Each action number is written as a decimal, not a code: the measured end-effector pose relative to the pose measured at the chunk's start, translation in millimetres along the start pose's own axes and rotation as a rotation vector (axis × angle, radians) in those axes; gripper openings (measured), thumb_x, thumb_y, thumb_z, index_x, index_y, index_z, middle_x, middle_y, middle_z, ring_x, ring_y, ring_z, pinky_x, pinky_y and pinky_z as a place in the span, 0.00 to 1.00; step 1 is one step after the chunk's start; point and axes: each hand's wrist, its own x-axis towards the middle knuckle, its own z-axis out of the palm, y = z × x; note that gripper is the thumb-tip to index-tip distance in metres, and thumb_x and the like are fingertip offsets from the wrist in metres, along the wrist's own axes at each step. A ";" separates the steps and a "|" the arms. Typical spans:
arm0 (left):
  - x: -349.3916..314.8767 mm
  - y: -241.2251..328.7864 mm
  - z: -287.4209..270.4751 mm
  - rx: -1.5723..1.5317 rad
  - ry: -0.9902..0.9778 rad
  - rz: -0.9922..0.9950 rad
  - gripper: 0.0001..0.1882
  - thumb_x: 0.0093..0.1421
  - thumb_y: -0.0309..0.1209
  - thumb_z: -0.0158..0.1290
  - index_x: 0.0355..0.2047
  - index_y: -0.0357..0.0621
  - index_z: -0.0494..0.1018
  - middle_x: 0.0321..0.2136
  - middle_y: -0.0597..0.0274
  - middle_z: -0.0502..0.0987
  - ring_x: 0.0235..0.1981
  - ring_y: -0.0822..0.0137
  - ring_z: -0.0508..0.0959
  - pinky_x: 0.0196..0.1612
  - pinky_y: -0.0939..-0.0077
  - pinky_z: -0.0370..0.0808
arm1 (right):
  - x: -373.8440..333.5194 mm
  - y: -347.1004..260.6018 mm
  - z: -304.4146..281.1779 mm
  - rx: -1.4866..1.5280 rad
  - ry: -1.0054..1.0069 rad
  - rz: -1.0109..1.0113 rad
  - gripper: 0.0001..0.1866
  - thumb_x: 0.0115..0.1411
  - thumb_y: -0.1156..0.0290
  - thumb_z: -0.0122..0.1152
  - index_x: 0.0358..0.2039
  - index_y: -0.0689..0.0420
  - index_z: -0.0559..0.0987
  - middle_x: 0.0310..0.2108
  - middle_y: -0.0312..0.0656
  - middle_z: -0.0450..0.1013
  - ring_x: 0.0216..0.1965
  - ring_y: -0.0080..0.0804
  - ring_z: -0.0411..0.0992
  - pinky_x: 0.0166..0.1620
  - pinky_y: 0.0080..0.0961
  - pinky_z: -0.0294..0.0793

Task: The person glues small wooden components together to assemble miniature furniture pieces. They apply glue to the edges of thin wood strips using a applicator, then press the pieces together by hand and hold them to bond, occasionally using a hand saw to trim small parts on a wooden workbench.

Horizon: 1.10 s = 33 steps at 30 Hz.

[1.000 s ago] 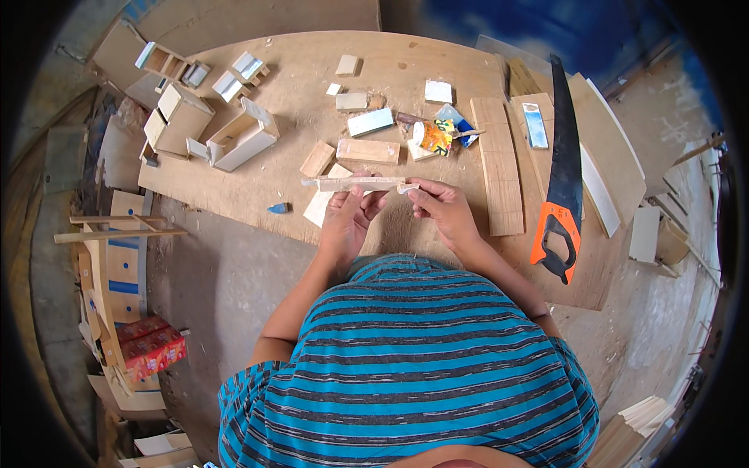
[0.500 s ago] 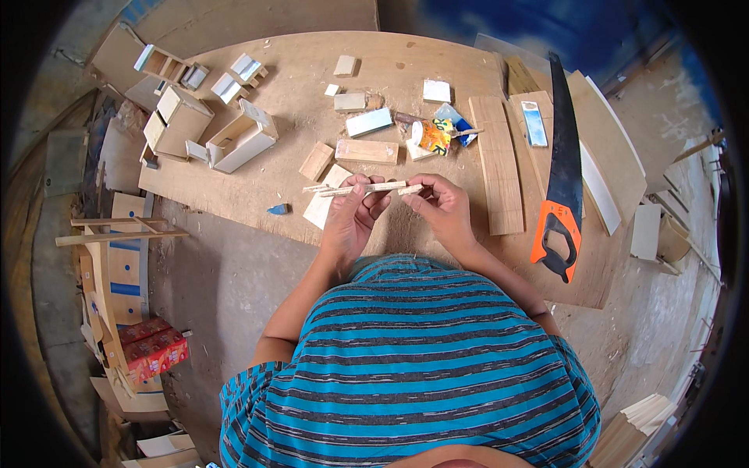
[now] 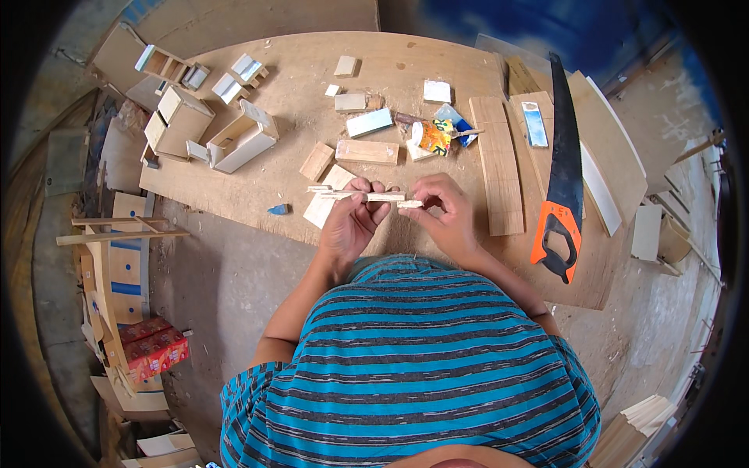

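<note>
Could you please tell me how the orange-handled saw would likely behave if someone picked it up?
The saw would probably feel heavier toward its bulky handle, since the blade narrows toward its far tip. That long, thin-looking blade may flex sideways a little. Lying on its flat side, the saw seems unlikely to roll if pushed.

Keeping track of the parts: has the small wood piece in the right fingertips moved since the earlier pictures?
Yes. The small wood piece has shifted slightly toward the person's body, away from the large wooden block on the table.
</note>
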 end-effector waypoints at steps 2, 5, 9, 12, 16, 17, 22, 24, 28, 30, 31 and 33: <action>-0.5 0.6 0.2 -0.012 -0.018 -0.009 0.10 0.57 0.30 0.53 0.36 0.42 0.66 0.37 0.58 0.74 0.45 0.56 0.77 0.46 0.71 0.80 | -1.3 -5.1 -1.3 -0.070 -0.038 -0.101 0.17 0.45 0.80 0.70 0.33 0.56 0.72 0.37 0.41 0.70 0.35 0.25 0.71 0.34 0.20 0.73; -2.5 3.6 5.7 -0.020 -0.052 -0.035 0.13 0.54 0.31 0.56 0.36 0.41 0.66 0.36 0.58 0.74 0.46 0.53 0.77 0.46 0.70 0.79 | -1.3 -12.5 -3.0 -0.148 -0.053 -0.217 0.17 0.43 0.80 0.71 0.32 0.56 0.72 0.38 0.42 0.71 0.36 0.32 0.73 0.36 0.24 0.74; -3.6 6.2 5.9 -0.034 -0.109 -0.074 0.17 0.49 0.32 0.58 0.36 0.41 0.66 0.35 0.58 0.74 0.45 0.52 0.77 0.47 0.68 0.79 | 2.1 -19.3 -4.4 -0.225 -0.047 -0.431 0.15 0.43 0.83 0.68 0.30 0.56 0.74 0.36 0.42 0.72 0.31 0.32 0.74 0.30 0.23 0.75; -3.0 7.5 4.4 -0.064 -0.152 -0.055 0.14 0.50 0.28 0.54 0.37 0.39 0.67 0.34 0.55 0.74 0.47 0.49 0.75 0.50 0.65 0.77 | 0.9 -22.8 -7.5 -0.226 -0.074 -0.448 0.15 0.42 0.83 0.67 0.30 0.55 0.74 0.35 0.43 0.73 0.30 0.37 0.74 0.31 0.24 0.75; -1.5 12.2 3.4 0.032 -0.079 0.027 0.13 0.51 0.28 0.54 0.37 0.40 0.66 0.35 0.55 0.74 0.47 0.49 0.76 0.49 0.68 0.77 | -4.0 -17.0 -12.7 0.052 -0.115 -0.022 0.12 0.48 0.81 0.66 0.32 0.58 0.73 0.35 0.40 0.74 0.34 0.27 0.73 0.37 0.22 0.73; -1.1 13.6 0.8 0.091 -0.070 0.036 0.13 0.52 0.28 0.53 0.37 0.40 0.66 0.35 0.55 0.74 0.47 0.49 0.76 0.49 0.68 0.77 | -5.0 -15.1 -15.0 0.224 -0.107 0.252 0.09 0.52 0.79 0.65 0.34 0.60 0.74 0.34 0.38 0.74 0.33 0.23 0.72 0.37 0.20 0.73; -0.6 12.2 -7.7 0.154 -0.080 0.058 0.11 0.54 0.26 0.52 0.38 0.41 0.66 0.37 0.55 0.75 0.47 0.49 0.76 0.49 0.67 0.77 | -1.8 17.7 -32.5 0.038 -0.196 0.343 0.16 0.63 0.69 0.53 0.50 0.61 0.74 0.31 0.36 0.72 0.29 0.18 0.68 0.35 0.17 0.71; -1.0 11.6 -8.8 0.157 -0.076 0.070 0.11 0.54 0.26 0.51 0.39 0.41 0.66 0.37 0.55 0.75 0.47 0.49 0.75 0.51 0.65 0.75 | -0.6 13.8 -35.8 0.137 -0.309 0.566 0.18 0.64 0.70 0.51 0.54 0.58 0.72 0.32 0.37 0.72 0.29 0.18 0.68 0.35 0.17 0.71; -1.0 11.7 -6.9 0.142 -0.076 0.069 0.11 0.54 0.25 0.51 0.39 0.42 0.66 0.37 0.55 0.75 0.48 0.50 0.75 0.52 0.64 0.74 | -1.2 0.2 -30.9 0.070 -0.344 0.515 0.18 0.63 0.72 0.51 0.54 0.58 0.70 0.31 0.37 0.72 0.28 0.18 0.68 0.35 0.17 0.71; -1.5 11.5 -6.2 0.143 -0.071 0.078 0.12 0.54 0.26 0.52 0.39 0.42 0.66 0.37 0.55 0.75 0.49 0.51 0.75 0.53 0.63 0.73 | -2.0 -4.9 -29.6 0.050 -0.371 0.432 0.16 0.61 0.75 0.52 0.50 0.59 0.69 0.32 0.38 0.73 0.29 0.17 0.69 0.35 0.16 0.71; -1.7 11.6 -5.6 0.143 -0.071 0.077 0.12 0.54 0.26 0.52 0.39 0.42 0.66 0.37 0.55 0.75 0.49 0.51 0.75 0.53 0.63 0.73 | -2.5 -6.3 -29.1 0.051 -0.370 0.432 0.16 0.61 0.75 0.52 0.50 0.59 0.69 0.32 0.38 0.73 0.29 0.17 0.69 0.35 0.16 0.71; -2.0 11.9 -4.1 0.160 -0.080 0.076 0.13 0.53 0.26 0.53 0.39 0.42 0.66 0.36 0.56 0.75 0.48 0.52 0.75 0.53 0.64 0.73 | -3.0 -9.0 -28.5 -0.024 -0.408 0.344 0.13 0.59 0.77 0.55 0.45 0.60 0.69 0.31 0.37 0.74 0.29 0.17 0.70 0.34 0.17 0.72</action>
